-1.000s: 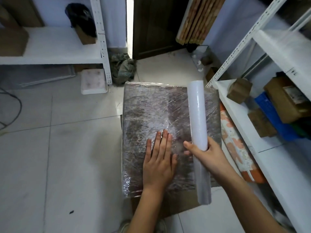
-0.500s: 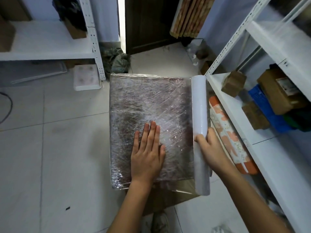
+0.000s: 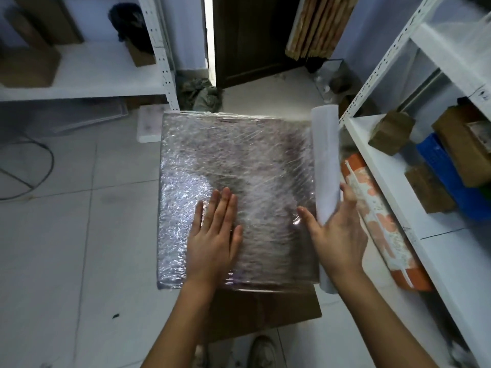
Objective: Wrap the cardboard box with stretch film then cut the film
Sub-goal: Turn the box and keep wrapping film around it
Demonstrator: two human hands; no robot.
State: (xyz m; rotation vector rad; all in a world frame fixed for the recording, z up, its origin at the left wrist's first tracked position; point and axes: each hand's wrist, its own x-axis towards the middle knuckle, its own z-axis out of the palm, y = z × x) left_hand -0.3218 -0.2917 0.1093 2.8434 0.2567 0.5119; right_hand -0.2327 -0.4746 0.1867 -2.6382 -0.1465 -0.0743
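Hands at the box edge: roll's reached the right side

Left hand [image 3: 215, 235] lies flat, fingers spread, palm down on top of the big brown cardboard box [image 3: 239, 192], which sits on the pale tiled floor [image 3: 66, 248] btwn the white metal shelving racks [image 3: 372, 144], its top already under several crinkled layers of clear stretch film [image 3: 260, 160]. Right hand [image 3: 337, 229] is curled round the long white roll of stretch film [image 3: 325, 160], thumb on the box side, fingers behind the roll. A sec ago that roll lay across the top face, well in from the edge; now it's at the right-hand edge, touching the box corner, w/ the film pulled taut across. Means this pass over the top is prob done. Next, I reckon, the roll goes down the right side & under. An unwrapped cardboard flap [image 3: 263, 312] shows at the near end. Cutting's not yet due; no cutter in view
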